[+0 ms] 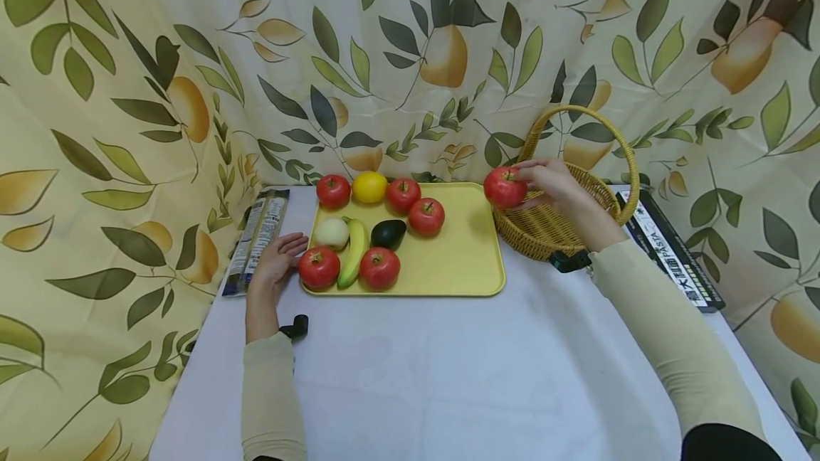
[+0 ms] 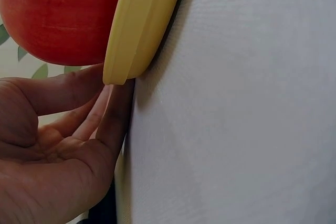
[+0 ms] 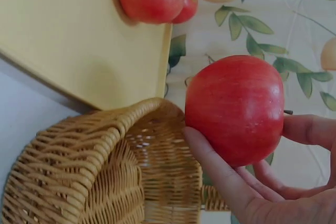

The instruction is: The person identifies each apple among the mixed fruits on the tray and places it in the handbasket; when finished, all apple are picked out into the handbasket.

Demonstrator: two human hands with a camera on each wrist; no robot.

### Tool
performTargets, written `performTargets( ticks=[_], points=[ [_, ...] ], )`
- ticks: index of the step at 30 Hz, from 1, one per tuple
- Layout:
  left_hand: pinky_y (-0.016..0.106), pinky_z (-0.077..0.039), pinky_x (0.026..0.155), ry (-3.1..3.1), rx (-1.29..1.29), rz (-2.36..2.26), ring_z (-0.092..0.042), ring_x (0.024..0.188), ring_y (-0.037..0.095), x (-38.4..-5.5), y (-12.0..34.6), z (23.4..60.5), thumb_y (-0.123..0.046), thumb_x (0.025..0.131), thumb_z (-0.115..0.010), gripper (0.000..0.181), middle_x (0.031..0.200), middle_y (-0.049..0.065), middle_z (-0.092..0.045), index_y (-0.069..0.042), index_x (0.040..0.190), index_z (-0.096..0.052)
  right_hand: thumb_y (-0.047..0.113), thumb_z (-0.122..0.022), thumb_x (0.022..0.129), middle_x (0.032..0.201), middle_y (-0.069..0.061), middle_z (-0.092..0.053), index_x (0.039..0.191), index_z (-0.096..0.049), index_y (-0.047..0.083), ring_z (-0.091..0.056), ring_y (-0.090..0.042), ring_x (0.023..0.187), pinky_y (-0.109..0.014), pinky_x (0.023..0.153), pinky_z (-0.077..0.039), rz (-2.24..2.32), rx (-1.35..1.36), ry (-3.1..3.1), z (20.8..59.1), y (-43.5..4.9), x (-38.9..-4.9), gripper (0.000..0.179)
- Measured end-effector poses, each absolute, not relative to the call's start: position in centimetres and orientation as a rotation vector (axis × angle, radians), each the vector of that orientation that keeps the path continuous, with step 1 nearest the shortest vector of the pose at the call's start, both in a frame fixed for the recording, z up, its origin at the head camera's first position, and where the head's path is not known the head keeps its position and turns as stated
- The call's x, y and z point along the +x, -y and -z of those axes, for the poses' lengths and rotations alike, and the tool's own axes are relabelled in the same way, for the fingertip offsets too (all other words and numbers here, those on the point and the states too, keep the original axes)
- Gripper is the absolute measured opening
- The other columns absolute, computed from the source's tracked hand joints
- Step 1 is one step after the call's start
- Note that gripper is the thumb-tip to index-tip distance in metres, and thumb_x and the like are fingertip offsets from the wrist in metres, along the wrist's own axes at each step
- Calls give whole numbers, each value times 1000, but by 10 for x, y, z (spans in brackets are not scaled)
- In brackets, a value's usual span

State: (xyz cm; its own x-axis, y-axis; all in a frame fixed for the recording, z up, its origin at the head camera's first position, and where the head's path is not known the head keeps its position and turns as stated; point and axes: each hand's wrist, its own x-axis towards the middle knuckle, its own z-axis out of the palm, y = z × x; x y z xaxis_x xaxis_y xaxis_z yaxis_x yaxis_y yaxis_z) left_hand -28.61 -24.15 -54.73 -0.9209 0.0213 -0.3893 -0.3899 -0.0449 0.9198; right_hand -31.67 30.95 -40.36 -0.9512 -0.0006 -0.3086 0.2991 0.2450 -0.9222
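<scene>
With its thumb and fingertips, my right hand (image 1: 547,180) holds a red apple (image 1: 505,187) by its sides, above the left rim of a wicker basket (image 1: 538,230). The right wrist view shows this apple with its stem toward the thumb side and the basket opening close below. My left hand (image 1: 277,262) is at the left edge of a yellow tray (image 1: 458,262), fingers fairly straight. In the left wrist view its fingertips are right at the tray rim (image 2: 139,30), just beside a red apple (image 2: 58,17).
The tray bears several red apples, a yellow fruit (image 1: 369,187), a pale round fruit (image 1: 332,233), a banana (image 1: 352,255) and an avocado (image 1: 388,235). Packaged goods (image 1: 259,233) lie left; a black pasta box (image 1: 673,255) lies right. A patterned curtain (image 1: 397,62) hangs behind.
</scene>
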Motion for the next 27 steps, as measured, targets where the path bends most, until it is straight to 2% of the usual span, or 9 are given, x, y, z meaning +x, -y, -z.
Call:
performTargets(
  ticks=[8,17,27],
  points=[
    [14,-52,85,-1980,-340,-2040,-42,149,29,-285,243,549,26,88,-44,79,162,20,-42,-2,161,-34,20,-61,104,158,-27,-34,158,-35,-4,-46,-42,134,-52,84,-60,1731,333,-2300,405,-318,-321,65],
    [14,-53,83,-1968,-356,-2047,-43,149,28,-284,241,546,26,88,-44,79,162,18,-43,-3,161,-35,17,-60,103,157,-26,-34,157,-37,-6,-45,-42,133,-57,91,-56,1776,393,-2280,403,-326,-327,62],
    [15,-52,86,-1997,-306,-2029,-41,150,28,-285,242,547,26,89,-44,77,162,19,-42,-1,161,-34,16,-58,103,155,-24,-30,158,-37,-3,-36,-41,137,-57,92,-56,1785,454,-2314,409,-332,-335,62]
  ],
)
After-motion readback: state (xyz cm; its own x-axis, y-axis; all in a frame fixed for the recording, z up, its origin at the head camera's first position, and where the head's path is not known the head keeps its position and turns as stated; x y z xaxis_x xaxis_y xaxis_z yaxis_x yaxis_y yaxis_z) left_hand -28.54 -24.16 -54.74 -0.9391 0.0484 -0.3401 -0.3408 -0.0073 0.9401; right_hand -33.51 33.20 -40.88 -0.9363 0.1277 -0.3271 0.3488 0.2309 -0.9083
